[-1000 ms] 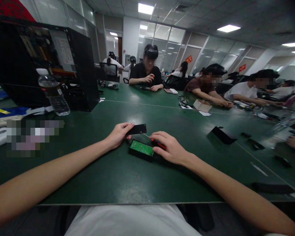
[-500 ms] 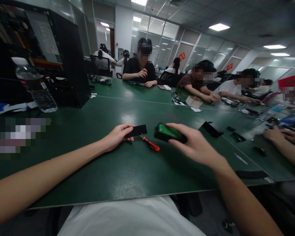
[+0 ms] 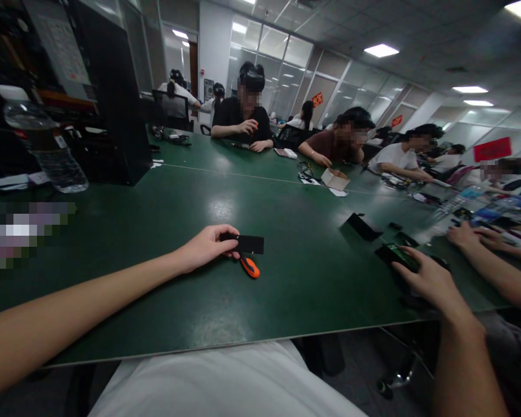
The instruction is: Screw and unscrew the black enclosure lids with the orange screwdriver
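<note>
My left hand point(image 3: 208, 246) pinches a flat black cover plate point(image 3: 245, 244) just above the green table point(image 3: 165, 289). An orange-handled screwdriver point(image 3: 249, 266) lies on the table right under that plate. My right hand point(image 3: 429, 281) is stretched far to the right, its fingers closed on a black case with a green circuit board point(image 3: 395, 255) inside, low over the table's right part. A neighbouring person's hands point(image 3: 473, 236) rest close beyond it.
A black housing part point(image 3: 361, 226) and small black pieces point(image 3: 402, 237) lie on the right. A water bottle point(image 3: 41, 142) and a dark open cabinet point(image 3: 99, 87) stand at the left. Several people work along the far side near a cardboard box point(image 3: 335, 179).
My right hand lifted the case with the green board from the middle of the table and carried it far to the right. The screwdriver stayed behind. My left hand kept the black plate.
</note>
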Motion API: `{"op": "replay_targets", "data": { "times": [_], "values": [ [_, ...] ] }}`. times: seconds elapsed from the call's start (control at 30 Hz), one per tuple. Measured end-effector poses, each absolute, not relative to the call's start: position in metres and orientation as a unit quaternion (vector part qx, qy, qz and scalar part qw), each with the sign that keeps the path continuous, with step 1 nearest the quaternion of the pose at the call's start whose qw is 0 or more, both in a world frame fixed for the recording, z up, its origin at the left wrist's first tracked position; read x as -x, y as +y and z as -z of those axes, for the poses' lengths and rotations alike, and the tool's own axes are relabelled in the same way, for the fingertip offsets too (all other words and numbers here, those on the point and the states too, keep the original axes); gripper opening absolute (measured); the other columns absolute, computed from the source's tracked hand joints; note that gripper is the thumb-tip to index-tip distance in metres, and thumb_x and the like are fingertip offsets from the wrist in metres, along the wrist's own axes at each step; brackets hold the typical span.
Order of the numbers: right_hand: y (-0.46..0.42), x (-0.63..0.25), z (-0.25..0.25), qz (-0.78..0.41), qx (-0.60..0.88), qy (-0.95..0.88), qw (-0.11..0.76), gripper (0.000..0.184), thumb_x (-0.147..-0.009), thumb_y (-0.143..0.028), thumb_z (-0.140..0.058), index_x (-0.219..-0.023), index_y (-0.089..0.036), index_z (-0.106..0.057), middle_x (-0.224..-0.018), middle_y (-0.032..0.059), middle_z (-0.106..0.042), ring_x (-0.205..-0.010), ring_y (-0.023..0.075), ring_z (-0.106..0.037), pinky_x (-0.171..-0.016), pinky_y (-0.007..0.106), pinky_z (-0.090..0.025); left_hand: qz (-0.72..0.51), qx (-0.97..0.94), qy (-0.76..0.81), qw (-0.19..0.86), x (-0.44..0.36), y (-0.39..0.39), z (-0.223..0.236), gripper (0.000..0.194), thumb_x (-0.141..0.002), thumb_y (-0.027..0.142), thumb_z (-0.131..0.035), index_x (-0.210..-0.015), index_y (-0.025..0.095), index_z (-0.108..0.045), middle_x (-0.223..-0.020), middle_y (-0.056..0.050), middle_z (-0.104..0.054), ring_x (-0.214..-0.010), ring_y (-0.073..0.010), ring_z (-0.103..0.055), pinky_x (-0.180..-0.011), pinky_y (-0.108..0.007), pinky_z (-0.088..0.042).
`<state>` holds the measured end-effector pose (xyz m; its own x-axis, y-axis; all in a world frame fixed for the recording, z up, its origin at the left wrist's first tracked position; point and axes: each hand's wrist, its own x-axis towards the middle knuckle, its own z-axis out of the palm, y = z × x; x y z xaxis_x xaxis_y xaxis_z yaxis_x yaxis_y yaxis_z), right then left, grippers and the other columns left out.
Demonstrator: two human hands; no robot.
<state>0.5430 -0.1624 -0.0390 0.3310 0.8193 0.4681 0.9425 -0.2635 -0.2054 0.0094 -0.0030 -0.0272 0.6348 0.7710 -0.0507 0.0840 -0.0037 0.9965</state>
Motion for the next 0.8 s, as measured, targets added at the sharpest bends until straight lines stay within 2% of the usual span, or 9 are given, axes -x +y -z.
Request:
{"op": "replay_targets", "data": {
  "times": [0.07,0.13,0.2,0.27,0.33,0.4,0.57,0.7,0.8],
  "values": [
    [-0.153,-0.509,0.027,0.188,0.781,-0.538,0.255,0.046,-0.086,-0.059,-0.051,-0.113,-0.024,-0.063,-0.118,0.0213,-0.064,-0.115,0.0462,-0.059,-0.095,0.066,-0.046,-0.279,-0.66,0.321,0.619,-0.009,-0.003,0.028,0.029,-0.084,0.033,-0.072,-0.103,0.013,-0.063,-0.083,-0.006,-0.076,-0.08,-0.0194,-0.074,-0.073,-0.028,-0.053],
    [-0.138,-0.46,0.012,0.192,0.751,-0.541,0.327,0.049,-0.091,-0.058,-0.051,-0.121,-0.021,-0.062,-0.13,0.0219,-0.06,-0.127,0.0426,-0.054,-0.107,0.064,-0.041,-0.282,-0.678,0.31,0.604,-0.008,-0.005,0.029,0.029,-0.083,0.036,-0.073,-0.099,0.014,-0.064,-0.085,-0.006,-0.076,-0.082,-0.0208,-0.074,-0.074,-0.03,-0.053],
    [-0.122,-0.402,0.002,0.102,0.7,-0.591,0.389,0.049,-0.095,-0.056,-0.049,-0.126,-0.02,-0.06,-0.12,0.0165,-0.067,-0.11,0.032,-0.065,-0.099,0.054,-0.051,-0.286,-0.705,0.298,0.577,-0.008,-0.011,0.03,0.027,-0.084,0.037,-0.073,-0.096,0.014,-0.066,-0.085,-0.006,-0.076,-0.082,-0.021,-0.073,-0.074,-0.03,-0.053],
    [-0.108,-0.341,-0.001,-0.051,0.621,-0.692,0.364,0.043,-0.1,-0.051,-0.046,-0.131,-0.022,-0.057,-0.122,0.012,-0.067,-0.109,0.024,-0.067,-0.092,0.041,-0.056,-0.296,-0.734,0.286,0.54,-0.008,-0.019,0.031,0.024,-0.086,0.036,-0.071,-0.095,0.014,-0.07,-0.089,-0.006,-0.076,-0.083,-0.0203,-0.071,-0.075,-0.03,-0.053],
    [-0.1,-0.287,0.001,-0.18,0.526,-0.775,0.3,0.039,-0.101,-0.045,-0.05,-0.132,-0.022,-0.055,-0.128,0.0124,-0.065,-0.111,0.0216,-0.066,-0.095,0.039,-0.055,-0.315,-0.756,0.264,0.51,-0.008,-0.028,0.031,0.019,-0.089,0.031,-0.068,-0.096,0.014,-0.073,-0.095,-0.007,-0.076,-0.088,-0.0204,-0.071,-0.08,-0.03,-0.054],
    [-0.098,-0.248,0.004,-0.24,0.463,-0.816,0.25,0.032,-0.099,-0.043,-0.055,-0.123,-0.021,-0.055,-0.119,0.0101,-0.067,-0.102,0.0191,-0.065,-0.091,0.036,-0.054,-0.336,-0.782,0.232,0.47,-0.008,-0.036,0.03,0.015,-0.091,0.026,-0.065,-0.097,0.015,-0.074,-0.099,-0.007,-0.076,-0.092,-0.0201,-0.071,-0.084,-0.03,-0.054],
    [-0.103,-0.215,0.006,-0.222,0.457,-0.831,0.227,0.022,-0.101,-0.041,-0.051,-0.093,-0.021,-0.05,-0.088,0.0026,-0.063,-0.074,0.0139,-0.056,-0.069,0.028,-0.046,-0.351,-0.847,0.141,0.374,-0.007,-0.044,0.025,0.016,-0.095,0.021,-0.061,-0.104,0.018,-0.074,-0.103,-0.007,-0.075,-0.097,-0.0189,-0.069,-0.09,-0.031,-0.052],
    [-0.106,-0.231,0.004,-0.234,0.453,-0.823,0.251,0.016,-0.103,-0.035,-0.048,-0.109,-0.021,-0.053,-0.103,0.0052,-0.068,-0.088,0.0154,-0.064,-0.079,0.028,-0.05,-0.326,-0.869,0.164,0.334,-0.009,-0.043,0.027,0.024,-0.094,0.024,-0.063,-0.117,0.019,-0.067,-0.114,-0.008,-0.072,-0.103,-0.0213,-0.067,-0.093,-0.034,-0.053],
    [-0.108,-0.28,-0.003,-0.217,0.503,-0.795,0.262,0.036,-0.103,-0.038,-0.045,-0.136,-0.023,-0.05,-0.112,0.0073,-0.071,-0.103,0.0188,-0.067,-0.091,0.033,-0.052,-0.302,-0.881,0.205,0.3,-0.011,-0.038,0.033,0.039,-0.09,0.024,-0.067,-0.128,0.02,-0.06,-0.126,-0.01,-0.067,-0.115,-0.0247,-0.064,-0.102,-0.039,-0.05]
  ]
}}
